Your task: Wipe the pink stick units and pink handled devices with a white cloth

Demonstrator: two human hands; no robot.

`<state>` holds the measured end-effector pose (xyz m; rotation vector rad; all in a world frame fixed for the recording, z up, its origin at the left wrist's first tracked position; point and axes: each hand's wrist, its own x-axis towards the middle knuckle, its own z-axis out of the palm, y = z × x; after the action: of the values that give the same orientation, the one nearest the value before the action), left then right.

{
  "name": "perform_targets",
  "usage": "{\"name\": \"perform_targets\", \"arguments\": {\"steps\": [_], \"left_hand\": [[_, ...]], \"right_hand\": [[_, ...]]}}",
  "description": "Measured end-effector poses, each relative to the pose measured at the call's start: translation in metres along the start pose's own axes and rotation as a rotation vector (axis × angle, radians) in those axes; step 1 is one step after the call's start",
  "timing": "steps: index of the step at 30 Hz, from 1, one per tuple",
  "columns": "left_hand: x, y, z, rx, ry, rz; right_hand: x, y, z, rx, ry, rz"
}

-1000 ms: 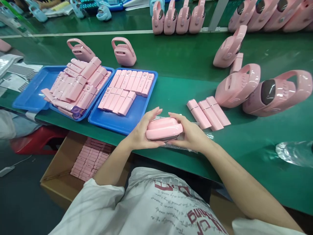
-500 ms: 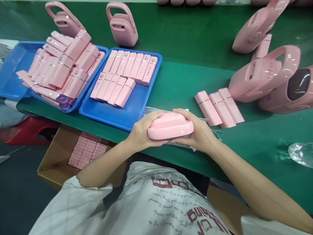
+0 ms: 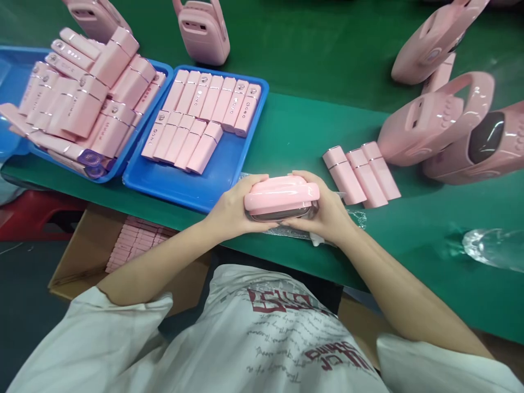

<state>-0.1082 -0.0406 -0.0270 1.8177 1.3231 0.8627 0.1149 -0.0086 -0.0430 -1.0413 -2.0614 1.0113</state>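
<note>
Between my two hands is a glossy pink handled device (image 3: 281, 195), its rounded handle side up and a dark panel showing along the near edge. My left hand (image 3: 232, 212) wraps around its left end. Around the right end curl the fingers of my right hand (image 3: 327, 210). Beneath the hands, a sheet of clear plastic wrap (image 3: 289, 232) lies on the green table. To the right of my right hand lie three pink rectangular sticks with silver bands (image 3: 344, 174).
A blue tray (image 3: 164, 188) holds pink sticks in rows; another blue tray (image 3: 117, 173) is heaped with them. Similar handled devices (image 3: 421, 125) stand at right and one (image 3: 204, 33) at the back. A clear glass-like object (image 3: 477, 245) lies right. Below, a cardboard box (image 3: 77, 245) holds more sticks.
The handled device has tilted in my hands, so its dark panel now shows on the near side. The whole view has shifted slightly; the sticks and trays lie as before.
</note>
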Motion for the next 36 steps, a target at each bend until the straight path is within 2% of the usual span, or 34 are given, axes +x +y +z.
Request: {"name": "perform_targets", "arguments": {"steps": [7,13,17,23,28,36], "left_hand": [[0.0,-0.004,-0.004,-0.02,-0.076,0.143],[0.002,0.0,0.003,0.075,0.022,0.204],[0.005,-0.001,0.006,0.129,0.079,0.261],[0.01,-0.002,0.006,0.176,0.087,0.296],[0.013,-0.003,0.002,0.162,0.08,0.264],[0.025,-0.005,0.0,0.061,0.039,0.149]], "right_hand": [[-0.002,0.009,-0.002,0.03,-0.052,-0.137],[0.002,0.005,-0.001,0.03,-0.021,-0.037],[0.005,-0.001,-0.004,0.136,-0.025,0.045],[0.008,-0.007,-0.007,0.177,-0.045,0.155],[0.011,-0.011,-0.008,0.123,-0.049,0.183],[0.02,-0.012,-0.01,0.185,-0.026,0.208]]}}
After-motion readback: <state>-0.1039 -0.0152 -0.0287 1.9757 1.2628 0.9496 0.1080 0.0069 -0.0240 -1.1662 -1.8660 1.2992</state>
